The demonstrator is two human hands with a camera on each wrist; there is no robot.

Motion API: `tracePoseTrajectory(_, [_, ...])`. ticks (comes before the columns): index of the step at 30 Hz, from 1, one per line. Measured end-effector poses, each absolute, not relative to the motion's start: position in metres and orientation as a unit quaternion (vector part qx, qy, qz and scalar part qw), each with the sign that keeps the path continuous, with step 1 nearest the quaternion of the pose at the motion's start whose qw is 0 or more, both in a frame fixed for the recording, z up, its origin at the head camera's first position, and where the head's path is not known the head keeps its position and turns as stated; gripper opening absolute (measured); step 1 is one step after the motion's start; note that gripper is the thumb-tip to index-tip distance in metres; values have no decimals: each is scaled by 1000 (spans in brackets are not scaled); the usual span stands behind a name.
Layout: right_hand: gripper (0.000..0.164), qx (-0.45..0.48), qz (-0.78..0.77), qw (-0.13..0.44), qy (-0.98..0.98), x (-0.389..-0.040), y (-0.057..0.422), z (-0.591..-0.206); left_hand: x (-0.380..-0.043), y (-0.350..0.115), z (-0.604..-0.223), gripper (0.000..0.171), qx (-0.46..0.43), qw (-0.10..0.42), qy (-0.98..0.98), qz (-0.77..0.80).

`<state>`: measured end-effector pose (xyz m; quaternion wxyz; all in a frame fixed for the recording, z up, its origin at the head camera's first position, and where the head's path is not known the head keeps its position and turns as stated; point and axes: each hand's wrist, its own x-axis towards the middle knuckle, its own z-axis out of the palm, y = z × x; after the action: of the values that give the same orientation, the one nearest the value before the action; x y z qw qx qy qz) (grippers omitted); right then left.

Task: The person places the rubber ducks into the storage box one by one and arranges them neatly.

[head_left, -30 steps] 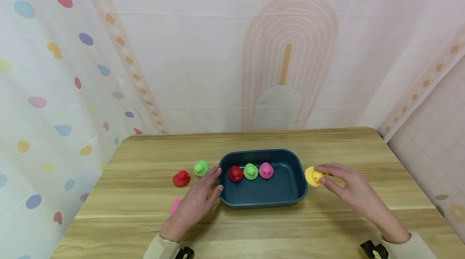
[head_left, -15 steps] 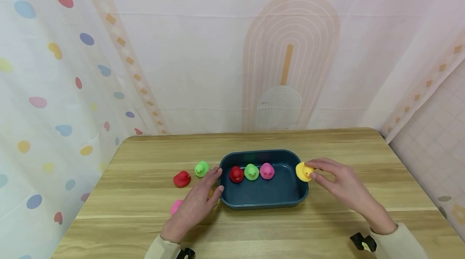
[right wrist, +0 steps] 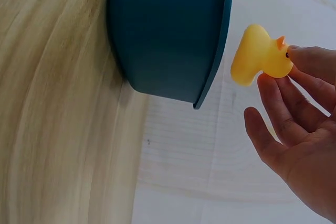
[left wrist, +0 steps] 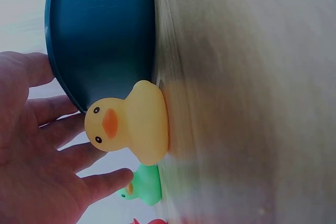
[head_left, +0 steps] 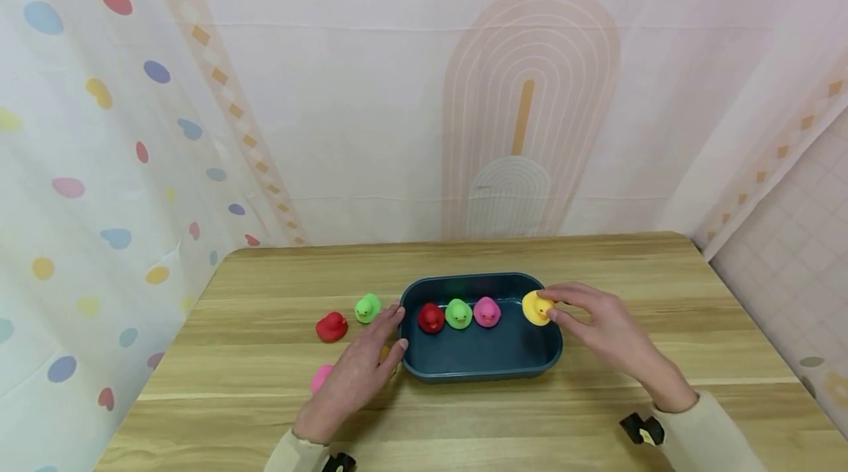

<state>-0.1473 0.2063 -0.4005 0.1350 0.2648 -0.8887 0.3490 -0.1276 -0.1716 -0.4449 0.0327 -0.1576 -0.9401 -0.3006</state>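
My right hand (head_left: 603,325) pinches a yellow rubber duck (head_left: 537,308) by its head, between thumb and fingers. In the right wrist view this duck (right wrist: 254,56) hangs above the rim of the dark blue tray (right wrist: 168,35). Three ducks stand in a row inside the tray (head_left: 480,375): a red duck (head_left: 431,318), a green duck (head_left: 458,314) and a pink duck (head_left: 487,312). My left hand (head_left: 354,369) touches the tray's left end with extended fingers. Beneath that palm, a second yellow duck (left wrist: 144,124) stands on the table, mostly hidden in the head view.
Left of the tray, another red duck (head_left: 331,327), another green duck (head_left: 367,308) and a partly covered pink duck (head_left: 321,378) sit on the wooden table (head_left: 503,428). A patterned curtain (head_left: 371,126) hangs behind the table and along its left side.
My right hand has carried the yellow duck leftward, from beside the tray's right end to over its right part. The left hand stays at the tray's left end.
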Motion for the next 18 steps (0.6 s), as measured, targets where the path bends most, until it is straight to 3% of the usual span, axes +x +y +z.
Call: tracePoseTrajectory(18, [28,269,361,80,-889,-164,194,-406,-128,-172,-445,53,-163,34,-939,-301])
